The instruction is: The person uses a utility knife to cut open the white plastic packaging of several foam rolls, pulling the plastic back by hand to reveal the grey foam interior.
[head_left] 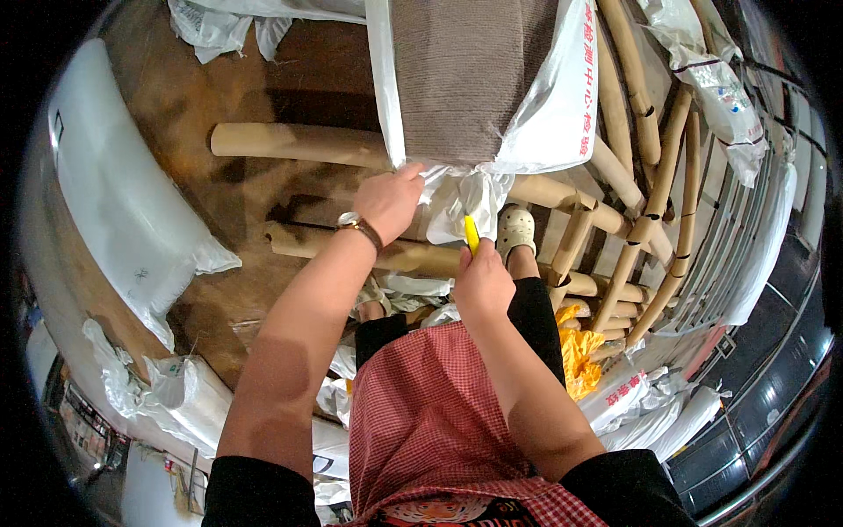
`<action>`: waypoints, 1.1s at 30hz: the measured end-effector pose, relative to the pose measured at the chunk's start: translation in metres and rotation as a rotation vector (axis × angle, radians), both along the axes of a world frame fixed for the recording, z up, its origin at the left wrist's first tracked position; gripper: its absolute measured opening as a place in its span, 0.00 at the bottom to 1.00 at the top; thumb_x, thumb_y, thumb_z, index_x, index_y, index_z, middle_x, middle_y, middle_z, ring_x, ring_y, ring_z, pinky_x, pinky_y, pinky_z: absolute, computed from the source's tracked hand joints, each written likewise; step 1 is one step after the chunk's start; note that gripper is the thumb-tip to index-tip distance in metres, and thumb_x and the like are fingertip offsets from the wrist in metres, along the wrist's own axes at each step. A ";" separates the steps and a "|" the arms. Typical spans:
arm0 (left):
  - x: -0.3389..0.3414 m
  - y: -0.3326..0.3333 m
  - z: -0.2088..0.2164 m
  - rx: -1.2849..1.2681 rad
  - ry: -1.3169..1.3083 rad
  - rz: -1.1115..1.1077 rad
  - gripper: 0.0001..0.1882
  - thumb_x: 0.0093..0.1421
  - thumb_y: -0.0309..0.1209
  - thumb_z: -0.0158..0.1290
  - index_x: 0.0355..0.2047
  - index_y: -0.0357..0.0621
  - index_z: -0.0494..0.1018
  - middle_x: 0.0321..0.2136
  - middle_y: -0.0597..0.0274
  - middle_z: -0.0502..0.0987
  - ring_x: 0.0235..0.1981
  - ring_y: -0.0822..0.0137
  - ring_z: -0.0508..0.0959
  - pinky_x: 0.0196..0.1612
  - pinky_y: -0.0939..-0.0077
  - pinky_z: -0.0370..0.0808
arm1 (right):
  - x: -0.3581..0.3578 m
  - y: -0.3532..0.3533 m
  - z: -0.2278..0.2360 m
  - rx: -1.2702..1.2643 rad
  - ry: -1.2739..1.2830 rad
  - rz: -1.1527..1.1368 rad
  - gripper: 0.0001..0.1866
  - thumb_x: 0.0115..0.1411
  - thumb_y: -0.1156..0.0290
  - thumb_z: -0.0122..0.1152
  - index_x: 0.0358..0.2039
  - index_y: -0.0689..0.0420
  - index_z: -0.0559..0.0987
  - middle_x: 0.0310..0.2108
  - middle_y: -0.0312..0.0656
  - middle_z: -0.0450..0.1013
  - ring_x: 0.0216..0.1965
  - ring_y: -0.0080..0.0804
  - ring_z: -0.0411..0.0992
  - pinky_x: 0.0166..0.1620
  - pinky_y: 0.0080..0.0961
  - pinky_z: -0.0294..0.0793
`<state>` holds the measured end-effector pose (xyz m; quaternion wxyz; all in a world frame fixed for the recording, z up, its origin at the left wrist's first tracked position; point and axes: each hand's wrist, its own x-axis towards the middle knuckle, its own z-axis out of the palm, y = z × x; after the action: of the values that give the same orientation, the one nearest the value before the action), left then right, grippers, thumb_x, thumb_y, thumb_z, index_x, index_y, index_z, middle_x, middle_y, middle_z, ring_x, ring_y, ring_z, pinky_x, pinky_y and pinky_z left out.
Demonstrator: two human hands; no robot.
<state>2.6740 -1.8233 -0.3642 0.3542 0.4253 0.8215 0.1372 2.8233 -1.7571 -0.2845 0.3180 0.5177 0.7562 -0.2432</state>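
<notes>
A roll of grey-brown ribbed fabric (461,79) lies ahead of me, its white plastic wrapping (558,97) split open along the top and spread to both sides. My left hand (391,204) is closed on the wrapping's edge at the near end of the roll, fingertips pinching the film. Crumpled plastic (470,198) hangs from that end, between my hands. Lower and to the right, my right hand (485,283) is wrapped round a slim yellow utility knife (472,235), which points up toward the crumpled film. Its blade cannot be made out.
Cardboard tubes (299,142) lie under and beside the roll, with several more stacked at right (641,220). Wrapped white rolls (132,193) lie at left. An orange plastic bag (580,356) sits near my leg. Metal racking (702,255) stands at far right.
</notes>
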 end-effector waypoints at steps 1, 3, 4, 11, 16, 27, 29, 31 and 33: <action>0.001 0.001 -0.007 -0.164 -0.024 0.049 0.12 0.55 0.31 0.38 0.36 0.50 0.71 0.37 0.55 0.74 0.32 0.55 0.75 0.33 0.61 0.71 | -0.004 -0.001 0.001 -0.004 0.004 0.008 0.14 0.59 0.61 0.46 0.34 0.60 0.64 0.33 0.50 0.70 0.32 0.49 0.71 0.33 0.42 0.70; 0.010 0.010 -0.010 -0.140 -0.025 0.054 0.15 0.58 0.37 0.34 0.37 0.50 0.70 0.32 0.52 0.76 0.31 0.52 0.76 0.34 0.57 0.71 | -0.004 0.004 0.000 0.039 0.039 0.056 0.14 0.59 0.61 0.46 0.34 0.60 0.64 0.33 0.50 0.70 0.32 0.49 0.71 0.33 0.42 0.70; 0.016 0.014 -0.010 -0.051 0.038 0.041 0.16 0.59 0.38 0.33 0.37 0.49 0.69 0.30 0.52 0.76 0.30 0.52 0.76 0.34 0.57 0.71 | -0.005 0.006 -0.003 0.043 0.032 0.059 0.14 0.59 0.61 0.46 0.34 0.60 0.64 0.33 0.50 0.70 0.32 0.49 0.71 0.33 0.42 0.70; 0.020 0.035 -0.023 -0.322 -0.062 0.279 0.15 0.55 0.38 0.41 0.38 0.46 0.71 0.29 0.51 0.76 0.35 0.53 0.76 0.37 0.59 0.72 | -0.022 0.007 -0.019 0.037 -0.027 0.122 0.12 0.58 0.63 0.45 0.34 0.59 0.65 0.32 0.50 0.71 0.31 0.47 0.73 0.33 0.39 0.71; 0.004 0.011 -0.020 -0.237 -0.190 0.422 0.15 0.55 0.36 0.38 0.37 0.45 0.70 0.29 0.44 0.74 0.34 0.47 0.74 0.38 0.56 0.69 | -0.030 0.014 -0.056 -0.009 -0.201 0.203 0.13 0.57 0.69 0.42 0.39 0.62 0.69 0.35 0.47 0.74 0.36 0.37 0.74 0.37 0.30 0.74; 0.000 -0.030 -0.055 0.049 0.046 0.041 0.08 0.53 0.30 0.43 0.28 0.46 0.73 0.30 0.56 0.74 0.31 0.53 0.75 0.33 0.60 0.72 | -0.015 -0.015 -0.035 0.064 -0.038 0.188 0.12 0.59 0.64 0.44 0.36 0.59 0.65 0.33 0.49 0.70 0.30 0.46 0.73 0.32 0.38 0.72; -0.001 -0.025 -0.052 0.037 0.029 0.032 0.08 0.52 0.28 0.43 0.27 0.46 0.73 0.31 0.57 0.73 0.31 0.55 0.75 0.33 0.61 0.73 | -0.015 -0.012 -0.057 0.095 -0.025 0.229 0.11 0.59 0.64 0.44 0.36 0.59 0.65 0.33 0.48 0.70 0.30 0.46 0.73 0.31 0.38 0.73; -0.004 -0.025 -0.050 0.017 0.016 0.022 0.08 0.52 0.27 0.43 0.26 0.46 0.73 0.31 0.59 0.73 0.31 0.56 0.75 0.33 0.62 0.73 | -0.023 -0.010 -0.075 0.132 -0.025 0.202 0.13 0.59 0.61 0.45 0.34 0.59 0.65 0.31 0.50 0.70 0.33 0.49 0.72 0.32 0.43 0.70; -0.007 -0.026 -0.051 -0.017 -0.016 -0.020 0.07 0.51 0.26 0.43 0.27 0.45 0.72 0.30 0.59 0.73 0.32 0.55 0.75 0.33 0.62 0.73 | -0.035 -0.008 -0.094 0.134 -0.057 0.186 0.13 0.58 0.61 0.46 0.35 0.59 0.68 0.33 0.50 0.71 0.36 0.47 0.72 0.34 0.41 0.71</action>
<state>2.6673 -1.8495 -0.4155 0.3655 0.4297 0.8154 0.1301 2.7885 -1.7656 -0.3781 0.3250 0.4722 0.8062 -0.1466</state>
